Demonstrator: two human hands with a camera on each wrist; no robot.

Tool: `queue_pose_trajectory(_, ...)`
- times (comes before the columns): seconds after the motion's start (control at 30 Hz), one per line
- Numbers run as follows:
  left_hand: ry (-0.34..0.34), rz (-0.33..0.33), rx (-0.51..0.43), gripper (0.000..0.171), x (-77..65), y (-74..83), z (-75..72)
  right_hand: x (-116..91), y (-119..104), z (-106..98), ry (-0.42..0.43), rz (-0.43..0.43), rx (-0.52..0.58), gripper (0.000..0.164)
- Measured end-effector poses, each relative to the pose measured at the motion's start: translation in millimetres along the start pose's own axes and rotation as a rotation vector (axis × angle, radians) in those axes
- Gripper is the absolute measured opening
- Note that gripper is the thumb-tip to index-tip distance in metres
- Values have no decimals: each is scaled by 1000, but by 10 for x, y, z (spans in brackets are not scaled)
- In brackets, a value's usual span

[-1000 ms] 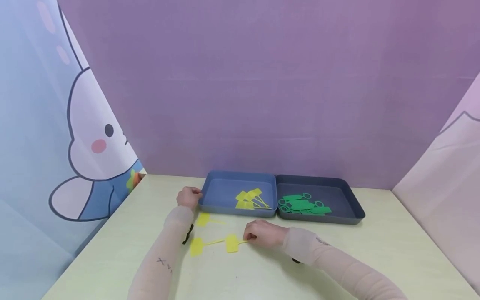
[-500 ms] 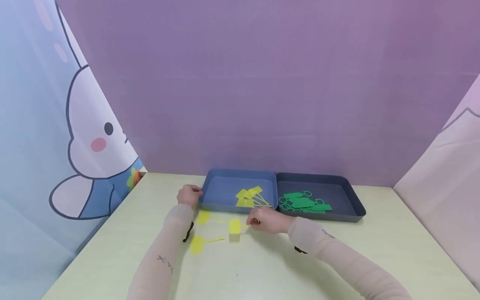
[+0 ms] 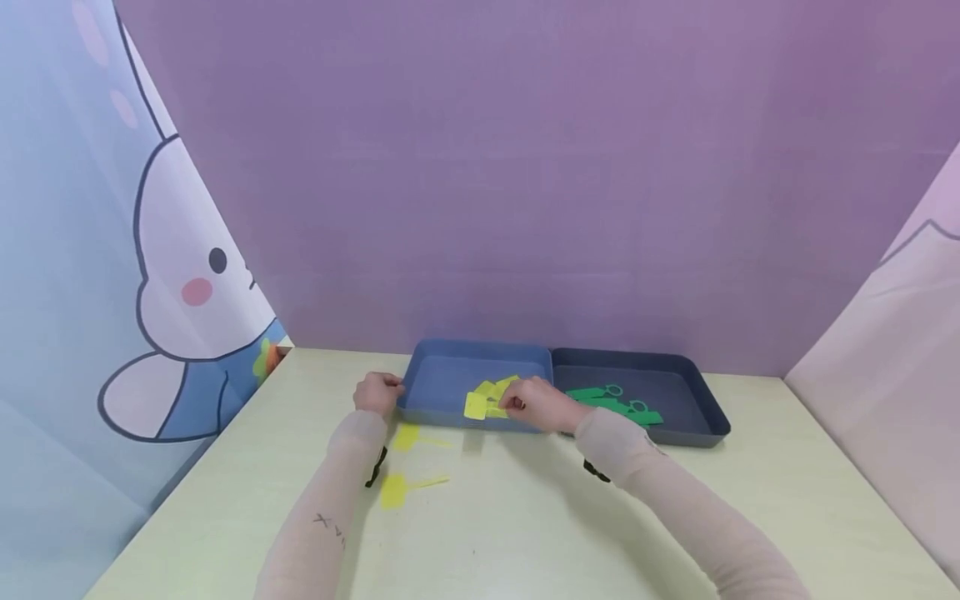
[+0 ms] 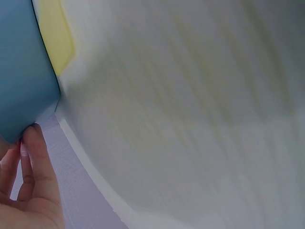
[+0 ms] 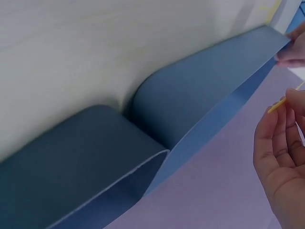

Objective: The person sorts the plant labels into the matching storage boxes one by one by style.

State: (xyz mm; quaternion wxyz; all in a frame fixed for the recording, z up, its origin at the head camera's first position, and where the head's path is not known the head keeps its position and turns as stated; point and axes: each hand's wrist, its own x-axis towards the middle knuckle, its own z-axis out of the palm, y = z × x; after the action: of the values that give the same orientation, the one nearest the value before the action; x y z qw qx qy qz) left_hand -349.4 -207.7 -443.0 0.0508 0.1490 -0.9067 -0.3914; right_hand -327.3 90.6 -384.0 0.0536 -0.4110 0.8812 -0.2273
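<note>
My right hand [image 3: 543, 404] pinches the thin tail of a yellow tag [image 3: 475, 406] above the front of the blue tray [image 3: 442, 375]. In the right wrist view, the tail's yellow tip [image 5: 276, 106] pokes out between thumb and fingers. Several yellow tags [image 3: 507, 385] lie in that tray, partly hidden by the hand. My left hand [image 3: 377, 393] pinches the tray's left edge; the left wrist view has its fingers [image 4: 37, 148] at the tray corner. On the table in front lie two more yellow tags, one close to the tray [image 3: 406, 437] and one nearer me [image 3: 393, 491].
A dark grey tray [image 3: 678, 396] stands against the blue one on its right. It holds several green tags with ring ends [image 3: 611, 403], partly behind my right hand. A purple backdrop [image 3: 525, 183] rises behind the trays, with printed cloths at both sides.
My right hand has lifted the yellow tag off the table and carried it forward over the blue tray's front edge. The left hand has stayed at the tray's left side.
</note>
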Motion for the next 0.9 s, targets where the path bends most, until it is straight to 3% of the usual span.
queue_pose_trajectory(0.23,0,0,6,24,-28,-18,10,102,93,2,4,64,67,21)
queue_pose_trajectory(0.5,9,-7,5,24,-48,-5,-6,229,156,10,32,76,39,21)
queue_pose_trajectory(0.9,8,-3,-5,25,-48,2,3,318,220,149,-1,141,45,22)
